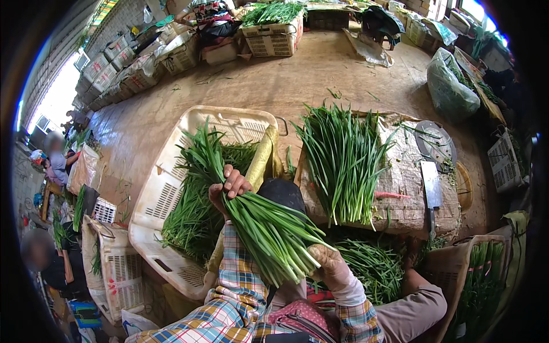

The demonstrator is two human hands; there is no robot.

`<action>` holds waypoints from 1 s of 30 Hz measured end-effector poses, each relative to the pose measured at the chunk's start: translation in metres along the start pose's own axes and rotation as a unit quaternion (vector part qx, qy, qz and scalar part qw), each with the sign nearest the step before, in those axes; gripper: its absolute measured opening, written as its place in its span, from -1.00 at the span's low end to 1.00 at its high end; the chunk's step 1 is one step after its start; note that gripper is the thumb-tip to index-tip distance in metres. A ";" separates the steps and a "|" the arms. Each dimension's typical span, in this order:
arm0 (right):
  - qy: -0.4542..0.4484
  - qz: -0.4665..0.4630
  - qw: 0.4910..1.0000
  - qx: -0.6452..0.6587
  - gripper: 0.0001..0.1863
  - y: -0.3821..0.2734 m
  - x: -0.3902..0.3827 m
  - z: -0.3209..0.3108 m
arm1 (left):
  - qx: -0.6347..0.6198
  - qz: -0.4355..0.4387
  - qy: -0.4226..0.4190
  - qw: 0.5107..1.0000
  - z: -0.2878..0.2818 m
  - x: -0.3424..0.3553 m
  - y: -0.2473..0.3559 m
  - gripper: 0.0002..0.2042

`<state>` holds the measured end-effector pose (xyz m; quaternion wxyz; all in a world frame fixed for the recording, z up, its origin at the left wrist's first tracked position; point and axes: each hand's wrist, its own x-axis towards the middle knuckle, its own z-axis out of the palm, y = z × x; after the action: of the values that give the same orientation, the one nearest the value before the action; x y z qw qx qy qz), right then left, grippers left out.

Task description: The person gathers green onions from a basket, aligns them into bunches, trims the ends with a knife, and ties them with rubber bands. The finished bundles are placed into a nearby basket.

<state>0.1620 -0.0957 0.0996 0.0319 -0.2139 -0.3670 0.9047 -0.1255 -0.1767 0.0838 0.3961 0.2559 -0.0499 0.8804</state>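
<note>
A long bunch of green leafy stalks point(263, 231) lies diagonally across my lap, pale ends at lower right. My left hand point(231, 188) is closed around its leafy upper part; my right hand point(327, 264) holds it near the pale ends. Behind it, a cream plastic crate point(143, 228) holds loose greens point(189, 223). To the right, a spread pile of similar stalks point(343, 163) lies on a worn board point(403, 166), beside a cleaver point(430, 186) and a thin red item point(393, 194). More loose greens point(372, 268) lie below the board.
A crate of banded bunches point(480, 277) stands at lower right, a bagged bundle point(452, 86) at upper right. Stacked crates point(114, 71) and a crate of greens point(269, 43) line the back of the wooden floor point(217, 91). Co-workers point(57, 166) sit at far left and back.
</note>
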 end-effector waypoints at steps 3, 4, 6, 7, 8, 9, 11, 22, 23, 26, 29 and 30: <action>0.002 0.056 0.998 -0.016 -0.63 -0.004 -0.023 -0.016 | -0.004 0.013 0.006 1.000 -0.002 -0.001 0.000 -0.77; -0.006 0.061 0.997 -0.045 -0.64 -0.001 -0.033 -0.027 | -0.006 0.027 0.006 1.000 -0.002 -0.004 0.005 -0.77; 0.057 0.148 0.976 -0.152 -0.67 0.001 -0.054 -0.046 | -0.021 0.057 -0.002 0.998 -0.008 -0.008 0.011 -0.76; 0.170 0.144 0.954 -0.199 -0.72 0.007 -0.063 -0.042 | -0.027 0.062 -0.001 0.998 -0.011 -0.009 0.010 -0.76; 0.214 0.121 0.893 -0.377 -0.75 0.004 -0.065 -0.034 | -0.030 0.067 0.000 0.997 -0.013 -0.010 0.010 -0.76; 0.246 0.095 0.799 -0.541 -0.76 -0.001 -0.067 -0.020 | -0.031 0.073 0.003 0.997 -0.012 -0.012 0.012 -0.75; 0.191 -0.136 0.896 -0.377 -0.81 -0.006 -0.060 0.011 | -0.032 0.076 0.005 0.997 -0.017 -0.012 0.006 -0.73; 0.082 -0.372 0.607 -0.697 -0.60 -0.012 0.034 0.032 | 0.009 0.022 0.025 0.999 -0.012 -0.011 0.011 -0.75; 0.087 -0.375 0.610 -0.693 -0.62 -0.010 0.036 0.033 | 0.019 0.022 0.034 0.999 -0.011 -0.010 0.012 -0.75; 0.101 -0.348 0.630 -0.686 -0.68 -0.008 0.035 0.031 | 0.059 0.001 0.091 0.994 -0.009 -0.008 0.013 -0.77; 0.096 -0.243 0.647 -0.716 -0.73 -0.006 0.006 0.007 | 0.118 0.005 0.195 0.974 -0.005 -0.008 0.011 -0.77; 0.101 -0.165 0.633 -0.750 -0.78 0.003 -0.009 -0.010 | 0.140 0.021 0.228 0.963 0.002 -0.008 0.013 -0.78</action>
<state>0.1744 -0.0938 0.0944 0.0462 -0.1895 -0.9428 0.2704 -0.1302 -0.1916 0.0829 0.3386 0.1002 0.1597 0.9218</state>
